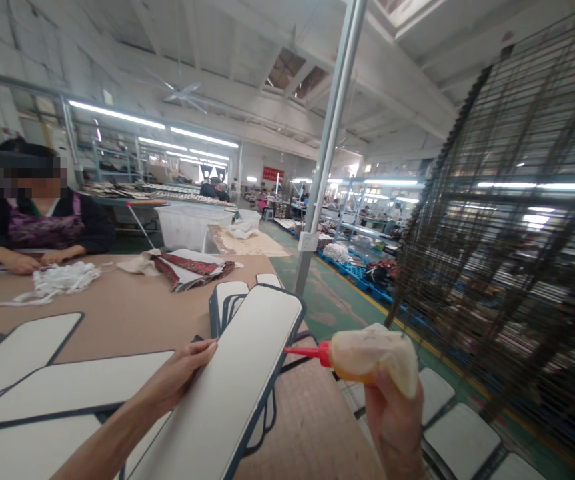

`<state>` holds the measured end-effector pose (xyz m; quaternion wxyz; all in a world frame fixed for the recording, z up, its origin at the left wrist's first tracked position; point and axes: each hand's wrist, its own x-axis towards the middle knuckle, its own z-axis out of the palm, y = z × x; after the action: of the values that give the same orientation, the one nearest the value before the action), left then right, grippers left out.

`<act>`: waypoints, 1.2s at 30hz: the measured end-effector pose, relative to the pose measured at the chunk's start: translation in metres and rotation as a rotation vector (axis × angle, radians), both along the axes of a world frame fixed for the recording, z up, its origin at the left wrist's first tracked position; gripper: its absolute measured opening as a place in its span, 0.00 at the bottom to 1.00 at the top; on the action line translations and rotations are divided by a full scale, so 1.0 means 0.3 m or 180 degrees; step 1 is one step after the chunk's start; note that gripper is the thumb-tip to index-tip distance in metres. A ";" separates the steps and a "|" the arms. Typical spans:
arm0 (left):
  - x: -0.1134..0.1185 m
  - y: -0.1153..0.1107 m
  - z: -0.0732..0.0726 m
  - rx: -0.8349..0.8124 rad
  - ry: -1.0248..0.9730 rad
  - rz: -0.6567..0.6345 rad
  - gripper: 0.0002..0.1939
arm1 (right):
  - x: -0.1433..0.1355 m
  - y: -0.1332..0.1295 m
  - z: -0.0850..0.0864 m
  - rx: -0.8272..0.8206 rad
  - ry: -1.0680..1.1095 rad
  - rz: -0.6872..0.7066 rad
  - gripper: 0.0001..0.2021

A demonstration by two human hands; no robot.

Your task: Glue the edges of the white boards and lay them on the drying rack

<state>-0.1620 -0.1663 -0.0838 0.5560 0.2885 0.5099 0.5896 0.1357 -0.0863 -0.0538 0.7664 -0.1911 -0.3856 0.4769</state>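
Note:
My left hand [187, 370] grips the left edge of a long white panel [240, 360] with dark edging and rounded corners, thumb on its face. The panel is held tilted over the table. My right hand [395, 413] is closed around a squeeze bottle [375, 357] with a red nozzle, amber liquid low inside it. The nozzle's tip points left and meets or nearly meets the panel's right dark edge; I cannot tell if it touches. More dark-edged panels [92, 383] lie on the table to the left, and a stack [227, 293] stands behind the held one.
Across the brown table [137, 333] a co-worker [42, 213] sits with hands near white strips [67, 277]. Patterned fabric [192, 267] lies near the far edge. A metal post [325, 147] rises beyond the table, a wire rack [497, 220] stands right, and pale panels [460, 433] are below right.

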 end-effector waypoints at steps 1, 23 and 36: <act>0.002 -0.003 0.003 0.0001 -0.0008 0.0002 0.22 | -0.001 0.007 0.009 0.0025 0.0008 -0.0042 0.22; 0.012 0.009 0.016 -0.0031 -0.0035 0.0172 0.26 | -0.021 -0.049 -0.039 -0.0271 -0.0134 0.0274 0.22; 0.003 0.005 0.038 -0.0114 -0.0100 0.0312 0.14 | -0.033 -0.087 -0.051 -0.0217 -0.0336 0.0729 0.21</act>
<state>-0.1613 -0.1649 -0.0724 0.5394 0.2439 0.5250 0.6114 0.1259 -0.1123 -0.0689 0.6786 -0.1966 -0.4283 0.5634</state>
